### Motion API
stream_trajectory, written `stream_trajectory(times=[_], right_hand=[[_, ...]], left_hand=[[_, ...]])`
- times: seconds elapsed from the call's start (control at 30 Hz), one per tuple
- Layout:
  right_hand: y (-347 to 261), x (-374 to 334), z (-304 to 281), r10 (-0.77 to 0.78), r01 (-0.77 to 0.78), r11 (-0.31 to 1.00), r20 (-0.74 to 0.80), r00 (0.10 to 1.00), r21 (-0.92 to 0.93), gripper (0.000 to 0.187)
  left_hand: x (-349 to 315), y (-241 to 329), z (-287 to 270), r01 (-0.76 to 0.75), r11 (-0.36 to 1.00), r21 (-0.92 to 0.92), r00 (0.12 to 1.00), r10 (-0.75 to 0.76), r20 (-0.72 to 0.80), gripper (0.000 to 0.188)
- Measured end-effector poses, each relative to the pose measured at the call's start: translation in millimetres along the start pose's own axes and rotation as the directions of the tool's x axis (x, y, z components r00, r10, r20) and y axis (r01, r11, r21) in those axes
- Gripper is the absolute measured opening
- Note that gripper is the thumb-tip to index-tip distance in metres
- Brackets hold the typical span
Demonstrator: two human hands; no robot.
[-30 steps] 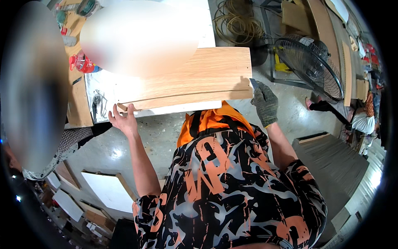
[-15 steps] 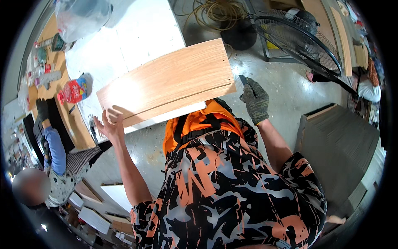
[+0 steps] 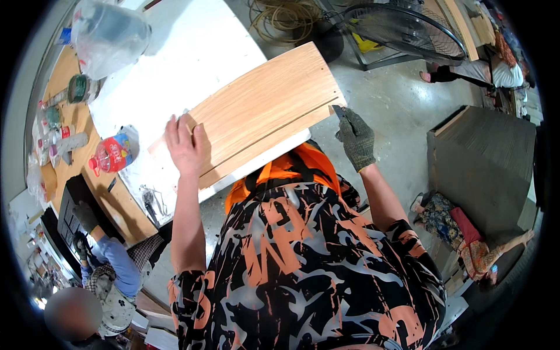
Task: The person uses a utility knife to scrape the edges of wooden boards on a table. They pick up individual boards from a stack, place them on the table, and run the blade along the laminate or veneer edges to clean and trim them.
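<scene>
A long wood-grain panel [image 3: 262, 105] lies slanted across a white worktable [image 3: 192, 52], its right end jutting past the table's edge. A narrow groove runs along its near side, and small holes show at the right end. My bare left hand [image 3: 188, 146] rests on the panel's left part with fingers spread. At the near right corner, my right hand [image 3: 357, 140], in a dark knitted glove, is closed round a small flat blade [image 3: 336, 111]. The blade's tip is at the panel's end; whether it touches I cannot tell. The glove hides its handle.
A plastic drink bottle [image 3: 112, 154] with a red cap and a bagged container [image 3: 108, 38] stand left on the table. A black fan [image 3: 402, 29] is at far right, a grey-covered stack [image 3: 481, 169] at right. A co-worker's gloved hand [image 3: 86, 217] is at left; other people are at right.
My left hand has shifted from the panel's near left corner onto its top. My right hand's blade has come up to the panel's right end. The view has turned slightly.
</scene>
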State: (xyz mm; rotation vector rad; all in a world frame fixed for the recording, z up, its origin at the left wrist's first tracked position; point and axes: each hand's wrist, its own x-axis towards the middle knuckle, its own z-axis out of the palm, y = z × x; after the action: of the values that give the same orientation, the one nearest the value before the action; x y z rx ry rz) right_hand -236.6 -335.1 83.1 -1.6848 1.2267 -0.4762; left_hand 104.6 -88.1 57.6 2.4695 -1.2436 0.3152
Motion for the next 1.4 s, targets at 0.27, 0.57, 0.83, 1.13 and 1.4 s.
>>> stream_trajectory(times=[0.27,0.57,0.83,1.13,1.4], right_hand=[[-28.3,-27.5,41.8,-0.235,0.316,0.92,0.319,0.918,-0.231,0.033],[-67.6,-29.1,77.0,-0.299,0.524,0.794,0.554,0.777,-0.306,0.036],[-76.5,-25.8,93.6,-0.306,0.555,0.778,0.594,0.744,-0.295,0.034],[-72.9,-23.1,105.8,-0.356,0.573,0.79,0.598,0.718,-0.219,0.031],[-91.8,-22.0,150.5,-0.389,0.681,0.719,0.733,0.559,-0.138,0.028]], left_hand=[[-3.3,-2.2,3.1,0.043,0.998,-0.052,0.996,-0.047,-0.071,0.039],[-6.5,-2.6,4.0,0.098,0.994,-0.051,0.993,-0.1,-0.054,0.041],[-4.4,-1.0,4.5,0.109,0.991,-0.083,0.99,-0.116,-0.076,0.039],[-59.1,-66.2,-45.3,0.385,0.52,-0.762,0.513,-0.808,-0.291,0.03],[-187.2,-46.0,-62.0,0.628,0.326,-0.707,0.327,-0.934,-0.141,0.037]])
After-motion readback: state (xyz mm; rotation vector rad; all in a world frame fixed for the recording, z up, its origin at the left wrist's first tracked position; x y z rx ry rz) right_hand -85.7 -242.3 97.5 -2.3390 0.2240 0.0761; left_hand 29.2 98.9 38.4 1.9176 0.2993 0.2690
